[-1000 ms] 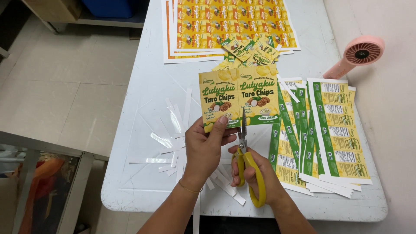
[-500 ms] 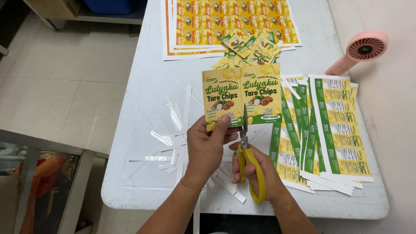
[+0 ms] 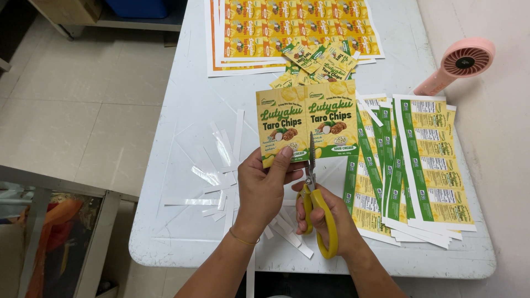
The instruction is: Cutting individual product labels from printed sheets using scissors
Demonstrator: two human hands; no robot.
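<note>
Left hand (image 3: 265,187) pinching the lower left corner of a printed snack-label sheet (image 3: 306,121), thumb clamped on its face, held above the white table (image 3: 182,110). Right hand (image 3: 326,218) closed through the yellow-handled scissors (image 3: 316,212), blades up into the sheet's lower edge between its two labels. Right of the sheet, green label strips (image 3: 425,160); left, white paper offcuts (image 3: 223,165).

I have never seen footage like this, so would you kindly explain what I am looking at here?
This is one view from a camera worn on a person's head, looking down at their own bare hands; no machine is involved. The left hand pinches a printed label strip showing two yellow-green labels. The right hand holds yellow-handled scissors, blades at the strip's lower edge between the labels. On the white table lie uncut printed sheets, green label strips, white paper trimmings and a pink handheld fan.
</note>
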